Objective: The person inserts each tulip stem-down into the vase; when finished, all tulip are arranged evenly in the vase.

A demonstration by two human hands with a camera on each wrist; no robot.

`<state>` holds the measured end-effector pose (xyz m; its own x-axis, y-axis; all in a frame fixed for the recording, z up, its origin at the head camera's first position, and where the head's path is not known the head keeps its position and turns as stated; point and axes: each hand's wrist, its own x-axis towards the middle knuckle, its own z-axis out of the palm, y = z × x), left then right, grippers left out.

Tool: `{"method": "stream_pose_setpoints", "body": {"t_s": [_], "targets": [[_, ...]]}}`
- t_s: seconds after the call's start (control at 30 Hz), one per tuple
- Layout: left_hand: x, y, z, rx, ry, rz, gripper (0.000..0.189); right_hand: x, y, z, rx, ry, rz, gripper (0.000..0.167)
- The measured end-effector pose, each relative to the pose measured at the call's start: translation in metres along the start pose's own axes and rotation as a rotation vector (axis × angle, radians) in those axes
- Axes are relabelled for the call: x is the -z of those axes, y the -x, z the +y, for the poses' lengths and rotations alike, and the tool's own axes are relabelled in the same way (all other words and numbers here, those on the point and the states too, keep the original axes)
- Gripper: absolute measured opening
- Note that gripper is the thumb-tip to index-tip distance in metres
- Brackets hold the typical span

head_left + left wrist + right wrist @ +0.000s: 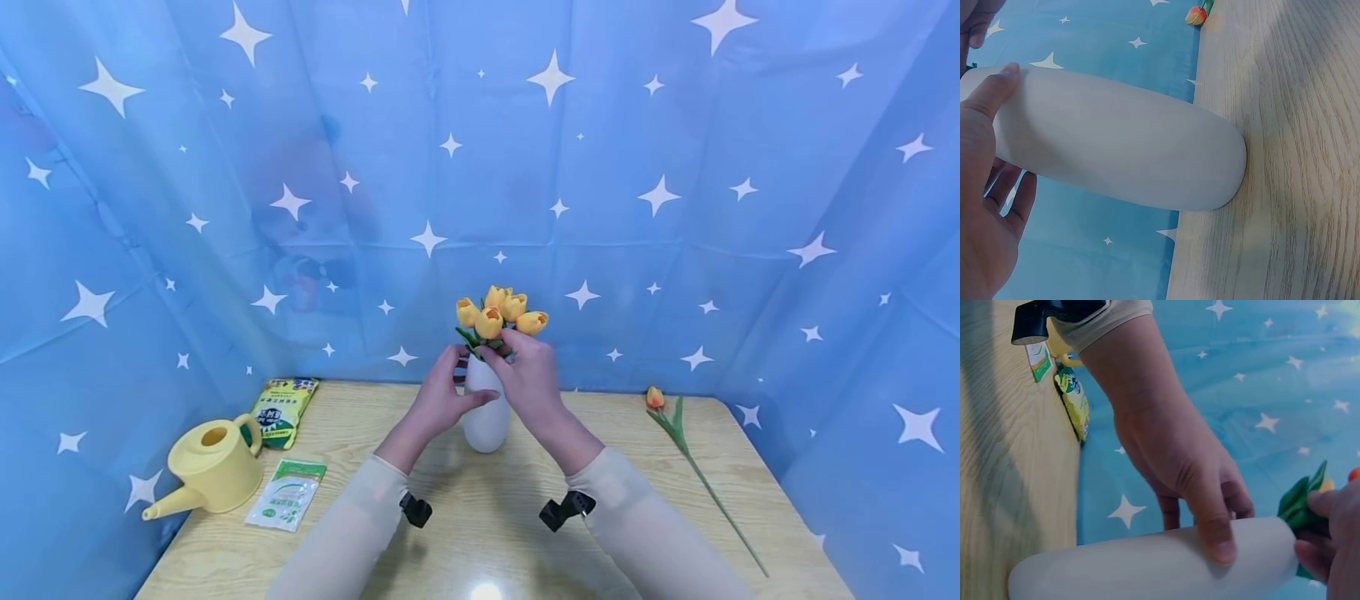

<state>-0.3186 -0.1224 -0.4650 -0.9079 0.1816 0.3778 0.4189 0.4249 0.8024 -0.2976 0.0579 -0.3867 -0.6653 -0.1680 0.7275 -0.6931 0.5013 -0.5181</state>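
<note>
A tall white vase [486, 417] stands upright on the table, with several yellow tulips [489, 322] and their green leaves [1297, 503] at its mouth. The left hand [438, 398] grips the vase near its top, thumb on the near side and fingers round the left side; the left wrist view shows this hand [985, 181] on the vase [1116, 137]. At the vase's mouth, the right hand [534, 379] pinches the tulips just below the blooms. The stems inside the vase are hidden.
An orange-red tulip [705, 475] lies at the table's right. To the left are a yellow watering can [221, 471], a green-and-white packet [287, 495] and a yellow-green bag [283, 412]. A blue star-patterned curtain [495, 183] hangs behind the wooden table [465, 533].
</note>
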Motion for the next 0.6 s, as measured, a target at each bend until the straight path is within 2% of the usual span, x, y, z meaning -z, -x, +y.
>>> {"method": "stream_pose_setpoints", "body": {"t_s": [0.17, 0.37, 0.6], "targets": [[0.0, 0.0, 0.001, 0.001, -0.005, 0.0, 0.069, -0.004, 0.003, 0.005, -0.044, -0.015, -0.006, 0.01], [0.0, 0.0, 0.0, 0.0, -0.013, 0.003, 0.069, -0.007, 0.007, 0.01, -0.058, -0.032, -0.008, 0.01], [0.0, 0.001, 0.002, 0.0, -0.01, 0.005, 0.071, -0.006, 0.014, 0.01, -0.129, -0.13, -0.003, 0.022]]}}
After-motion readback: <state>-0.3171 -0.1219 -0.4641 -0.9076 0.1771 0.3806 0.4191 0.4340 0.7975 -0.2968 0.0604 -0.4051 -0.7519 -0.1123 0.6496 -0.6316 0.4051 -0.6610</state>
